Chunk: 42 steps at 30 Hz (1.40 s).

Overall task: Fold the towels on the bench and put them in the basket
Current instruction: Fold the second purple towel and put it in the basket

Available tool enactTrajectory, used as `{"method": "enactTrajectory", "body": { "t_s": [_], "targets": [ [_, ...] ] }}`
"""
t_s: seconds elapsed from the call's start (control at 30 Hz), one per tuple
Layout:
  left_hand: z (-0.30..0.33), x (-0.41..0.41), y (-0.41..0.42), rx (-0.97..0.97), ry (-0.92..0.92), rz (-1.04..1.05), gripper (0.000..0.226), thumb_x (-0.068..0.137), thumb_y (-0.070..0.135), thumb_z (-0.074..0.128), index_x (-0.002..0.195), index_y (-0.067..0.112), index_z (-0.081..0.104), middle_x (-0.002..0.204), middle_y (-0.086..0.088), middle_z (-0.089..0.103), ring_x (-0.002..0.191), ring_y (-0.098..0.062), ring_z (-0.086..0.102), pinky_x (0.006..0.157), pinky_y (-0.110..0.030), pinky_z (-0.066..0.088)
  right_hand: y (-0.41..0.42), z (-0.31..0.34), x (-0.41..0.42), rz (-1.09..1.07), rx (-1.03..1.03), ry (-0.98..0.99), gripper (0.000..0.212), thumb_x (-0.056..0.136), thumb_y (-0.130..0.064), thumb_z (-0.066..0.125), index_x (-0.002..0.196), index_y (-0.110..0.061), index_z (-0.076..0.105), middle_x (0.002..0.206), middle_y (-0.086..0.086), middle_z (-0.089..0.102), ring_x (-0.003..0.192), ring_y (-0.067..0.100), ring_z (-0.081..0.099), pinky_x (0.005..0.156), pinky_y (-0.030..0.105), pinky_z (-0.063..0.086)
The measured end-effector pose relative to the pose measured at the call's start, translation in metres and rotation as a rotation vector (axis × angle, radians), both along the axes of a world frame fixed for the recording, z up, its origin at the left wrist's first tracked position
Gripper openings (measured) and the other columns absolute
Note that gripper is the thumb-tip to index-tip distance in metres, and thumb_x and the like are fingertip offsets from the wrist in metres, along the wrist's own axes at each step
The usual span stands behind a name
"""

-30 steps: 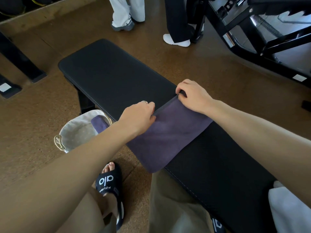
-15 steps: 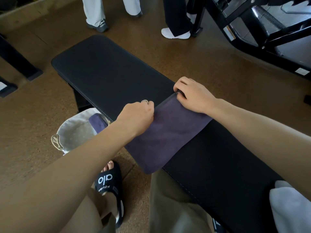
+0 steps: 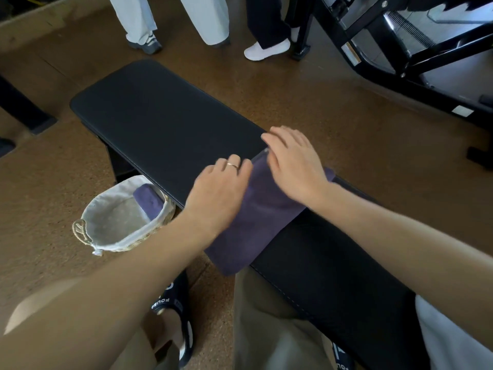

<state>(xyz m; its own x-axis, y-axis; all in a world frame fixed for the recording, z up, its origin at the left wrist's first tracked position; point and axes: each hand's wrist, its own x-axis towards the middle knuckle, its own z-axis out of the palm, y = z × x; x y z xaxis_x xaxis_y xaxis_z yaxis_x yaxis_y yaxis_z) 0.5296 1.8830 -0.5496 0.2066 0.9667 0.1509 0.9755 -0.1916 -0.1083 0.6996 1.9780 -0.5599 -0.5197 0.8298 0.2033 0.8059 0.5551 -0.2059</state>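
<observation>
Basket (image 3: 88, 231) first, at my far left: it stands on the brown floor (image 3: 333, 108) just beside the bench (image 3: 160, 124), lined with pale cloth, and one folded purple towel (image 3: 149, 200) leans against its inner wall on the side nearest the bench. Below it my foot sits in a dark sandal (image 3: 176, 311) on the floor.

Next comes my left hand (image 3: 218, 190), a thin ring on one finger. Its fingers are stretched out and lie flat, palm down, along the left edge of the purple towel on the bench (image 3: 256, 225); they curl round nothing. That towel is folded into a long strip and lies across the black pad, its near end hanging over the bench edge toward my knee.

My right hand (image 3: 293, 164) lies over the far end of the same towel, fingers straight and slightly spread, the fingertips reaching past the cloth above the bare pad. It is a little blurred, so I cannot tell whether the palm presses the cloth or hangs just over it.

At the lower right corner a white towel (image 3: 453, 340) lies on the near end of the bench. Beyond the bench stand other people's legs and shoes, and a black machine frame (image 3: 386, 49) fills the upper right.
</observation>
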Motion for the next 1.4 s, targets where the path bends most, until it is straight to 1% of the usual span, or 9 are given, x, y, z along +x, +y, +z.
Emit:
{"method": "enactTrajectory", "body": {
  "t_s": [0.07,0.17,0.3,0.47,0.63,0.87,1.03,1.17,1.4],
  "targets": [
    [-0.009,0.013,-0.015,-0.037,-0.092,-0.111,0.047,0.1,0.024,0.04,0.142,0.004,0.048,0.137,-0.018,0.056,0.124,-0.033,0.056,0.103,-0.044,0.046,-0.036,-0.002,0.002,0.048,-0.011,0.004,0.049,0.103,-0.023,0.035,0.147,-0.008,0.05,0.152,0.015,0.049,0.145,0.031,0.042,0.122,0.046,0.028],
    [-0.025,0.018,-0.031,-0.272,-0.159,0.012,0.068,0.105,0.048,0.02,0.162,0.011,0.02,0.168,-0.012,0.018,0.156,-0.027,0.017,0.127,-0.043,0.016,-0.074,-0.013,0.011,0.077,-0.087,-0.087,0.059,0.102,-0.031,0.023,0.152,-0.007,0.042,0.158,0.014,0.043,0.148,0.028,0.037,0.122,0.043,0.023],
    [-0.031,0.011,-0.032,-0.323,-0.166,0.033,0.073,0.103,0.056,0.019,0.163,0.019,0.001,0.171,-0.008,-0.007,0.157,-0.022,-0.008,0.126,-0.036,-0.006,-0.067,-0.027,0.036,-0.006,-0.133,-0.218,0.064,0.105,-0.046,0.019,0.16,-0.015,0.029,0.167,0.01,0.027,0.155,0.026,0.023,0.126,0.044,0.015],
    [-0.027,0.012,-0.033,-0.332,-0.2,0.061,0.077,0.102,0.061,0.022,0.163,0.025,-0.008,0.17,-0.004,-0.016,0.156,-0.019,-0.016,0.125,-0.033,-0.011,-0.041,-0.018,0.06,-0.283,-0.189,-0.249,0.066,0.108,-0.05,0.018,0.163,-0.014,0.014,0.169,0.017,0.014,0.156,0.033,0.012,0.126,0.048,0.011],
    [-0.031,0.009,-0.033,-0.316,-0.246,0.066,0.081,0.099,0.065,0.02,0.163,0.022,-0.006,0.169,-0.002,-0.015,0.155,-0.016,-0.016,0.125,-0.033,-0.009,-0.074,-0.023,0.027,0.141,-0.091,-0.231,0.063,0.105,-0.045,0.017,0.161,-0.017,0.025,0.168,0.008,0.024,0.155,0.025,0.021,0.126,0.046,0.019],
    [-0.028,0.01,-0.029,-0.347,-0.251,0.097,0.085,0.098,0.068,0.025,0.162,0.024,-0.01,0.169,-0.001,-0.017,0.156,-0.017,-0.016,0.127,-0.035,-0.007,-0.029,-0.026,0.067,-0.287,-0.163,-0.195,0.064,0.108,-0.047,0.016,0.163,-0.014,0.016,0.169,0.013,0.018,0.156,0.031,0.015,0.127,0.047,0.013],
    [-0.028,0.003,-0.025,-0.35,-0.253,0.125,0.094,0.092,0.077,0.029,0.163,0.027,-0.007,0.17,0.002,-0.016,0.157,-0.018,-0.011,0.128,-0.035,-0.002,-0.023,-0.02,0.018,0.038,-0.129,-0.165,0.059,0.109,-0.041,0.026,0.163,-0.019,0.019,0.169,0.007,0.018,0.157,0.026,0.015,0.126,0.044,0.012],
    [-0.028,0.003,-0.023,-0.374,-0.243,0.13,0.095,0.09,0.08,0.025,0.162,0.028,-0.011,0.169,0.002,-0.018,0.157,-0.018,-0.012,0.128,-0.036,-0.002,-0.002,-0.024,0.018,0.065,-0.166,-0.195,0.058,0.109,-0.043,0.024,0.163,-0.024,0.016,0.171,0.002,0.013,0.157,0.023,0.01,0.127,0.046,0.011],
    [-0.02,0.0,-0.02,-0.386,-0.298,0.154,0.091,0.093,0.074,0.038,0.163,0.027,0.006,0.17,-0.001,0.003,0.155,-0.025,0.006,0.127,-0.041,0.012,0.02,0.002,0.027,-0.398,-0.477,0.102,0.061,0.102,-0.046,0.05,0.155,-0.02,0.034,0.148,0.012,0.05,0.132,0.031,0.053,0.1,0.043,0.047]
  ]
}}
